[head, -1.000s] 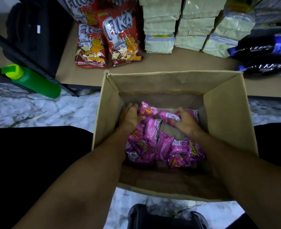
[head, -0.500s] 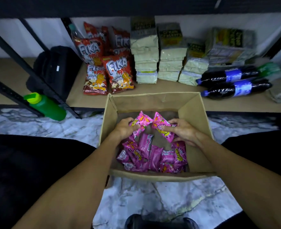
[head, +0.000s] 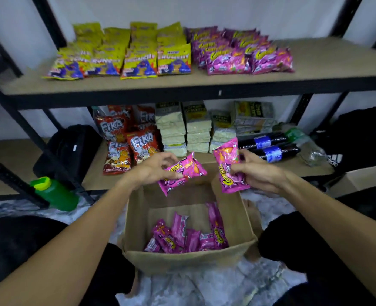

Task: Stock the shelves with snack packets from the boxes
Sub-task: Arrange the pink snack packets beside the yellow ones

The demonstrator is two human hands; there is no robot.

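An open cardboard box [head: 233, 219] stands on the floor between my knees, with several pink snack packets [head: 182, 237] lying in its bottom. My left hand [head: 154, 168] holds one pink packet [head: 185, 171] above the box's far edge. My right hand [head: 255, 173] grips a second pink packet [head: 229, 166], held upright beside the first. Both hands are raised in front of the lower shelf. On the upper shelf [head: 315, 69] a group of matching pink packets [head: 240, 51] lies to the right of yellow packets [head: 125, 54].
The lower shelf holds red Fika bags [head: 127, 140], stacked pale packets [head: 187, 131], two dark bottles [head: 268, 146] and a black bag [head: 70, 149]. A green bottle [head: 54, 193] leans by the black shelf post. Another box [head: 363, 177] sits at the right on the marble floor.
Both hands have lifted out of the box, each with a pink packet, and risen toward the shelves. My head has tilted up, bringing the upper shelf into view.
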